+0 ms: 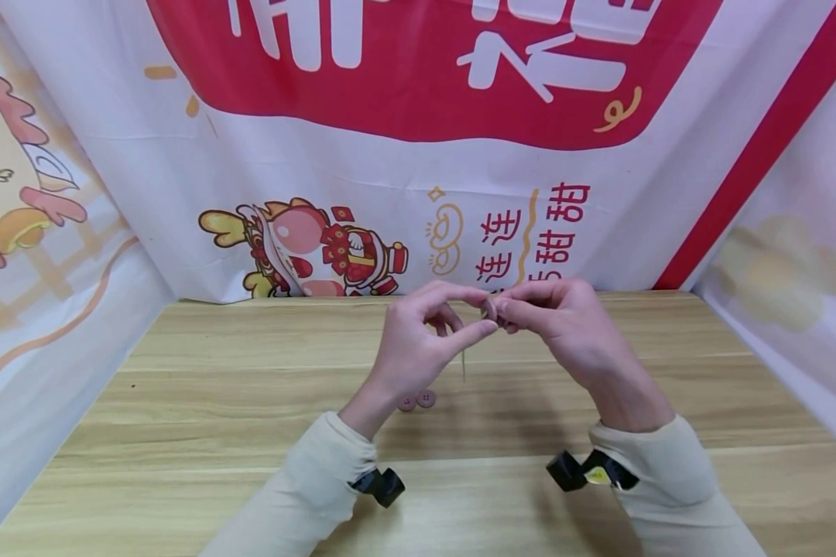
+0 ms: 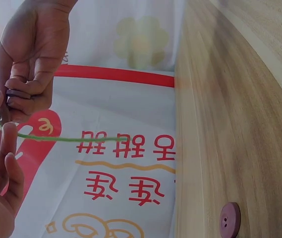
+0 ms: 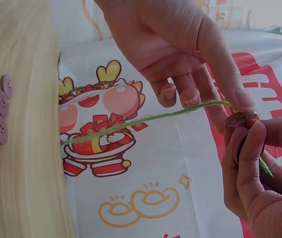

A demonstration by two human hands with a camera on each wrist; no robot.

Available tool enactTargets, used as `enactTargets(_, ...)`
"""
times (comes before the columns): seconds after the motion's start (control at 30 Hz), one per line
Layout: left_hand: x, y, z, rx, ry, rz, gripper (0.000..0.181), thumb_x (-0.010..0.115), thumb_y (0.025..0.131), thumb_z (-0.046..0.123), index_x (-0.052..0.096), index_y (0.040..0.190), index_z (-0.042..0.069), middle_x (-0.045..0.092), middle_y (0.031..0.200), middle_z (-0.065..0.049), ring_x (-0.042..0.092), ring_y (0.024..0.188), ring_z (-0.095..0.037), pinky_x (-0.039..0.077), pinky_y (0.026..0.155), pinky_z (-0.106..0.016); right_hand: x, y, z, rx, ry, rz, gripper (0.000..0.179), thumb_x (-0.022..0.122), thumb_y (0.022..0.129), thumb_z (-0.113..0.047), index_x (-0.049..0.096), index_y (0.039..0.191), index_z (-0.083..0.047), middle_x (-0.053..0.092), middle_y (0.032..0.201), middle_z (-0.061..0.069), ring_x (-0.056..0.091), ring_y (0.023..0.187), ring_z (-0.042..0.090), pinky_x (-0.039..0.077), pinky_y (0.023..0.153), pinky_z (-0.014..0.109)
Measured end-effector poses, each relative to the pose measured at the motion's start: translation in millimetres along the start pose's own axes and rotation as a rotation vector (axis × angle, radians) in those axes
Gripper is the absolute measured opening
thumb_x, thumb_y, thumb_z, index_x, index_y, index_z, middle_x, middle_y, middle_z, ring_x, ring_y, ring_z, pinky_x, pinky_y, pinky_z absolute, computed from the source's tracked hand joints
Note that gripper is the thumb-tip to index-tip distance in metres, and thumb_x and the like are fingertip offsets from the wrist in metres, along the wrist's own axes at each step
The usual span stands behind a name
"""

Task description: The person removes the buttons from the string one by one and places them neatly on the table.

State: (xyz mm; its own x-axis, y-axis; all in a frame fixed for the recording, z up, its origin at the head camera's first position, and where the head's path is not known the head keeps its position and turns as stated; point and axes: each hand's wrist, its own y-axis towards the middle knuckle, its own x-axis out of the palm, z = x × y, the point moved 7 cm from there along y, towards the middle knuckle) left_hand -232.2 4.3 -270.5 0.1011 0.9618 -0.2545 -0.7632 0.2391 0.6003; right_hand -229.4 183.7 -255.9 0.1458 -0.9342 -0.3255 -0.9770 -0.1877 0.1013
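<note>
My left hand (image 1: 425,333) and right hand (image 1: 571,329) meet above the wooden table. Between their fingertips is a purple-brown button (image 1: 488,311), which the left thumb and forefinger pinch at its edge. A second button (image 2: 18,93) shows between the curled fingers of the right hand in the left wrist view. Green yarn (image 3: 145,119) runs from the left fingertips and hangs down. A short green end (image 3: 265,168) pokes out beside the right fingers. How the yarn passes through the buttons is hidden by fingers.
Three loose purple buttons lie in a row on the table in the right wrist view, the nearest button (image 3: 0,130) lowest. The wooden table (image 1: 216,387) ends at a printed cloth (image 1: 355,170) at the back. More cloth hangs at both sides.
</note>
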Motion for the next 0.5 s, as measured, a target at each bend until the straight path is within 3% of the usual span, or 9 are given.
enactTargets(0.23, -2.1, -0.7, 1.8, 0.017, 0.025, 0.019, 0.031, 0.089, 0.087, 0.017, 0.080, 0.117, 0.013, 0.078, 0.109, -0.001, 0.065, 0.069, -0.008, 0.052, 0.063, -0.022, 1.2, 1.1, 0.8, 0.011, 0.007, 0.008, 0.031, 0.073, 0.102, -0.022, 0.077, 0.118, 0.005, 0.078, 0.095, -0.006, 0.069, 0.092, 0.016, 0.056, 0.093, 0.031)
enactTargets(0.5, -2.5, -1.1, 1.5, -0.007, 0.021, 0.025, 0.030, 0.088, 0.089, 0.020, 0.080, 0.118, 0.016, 0.076, 0.108, 0.002, 0.063, 0.067, -0.011, 0.048, 0.059, -0.022, 1.4, 0.6, -1.5, -0.005, -0.023, 0.009, 0.030, 0.073, 0.102, -0.022, 0.078, 0.116, 0.003, 0.077, 0.094, -0.004, 0.069, 0.091, 0.018, 0.055, 0.094, 0.031)
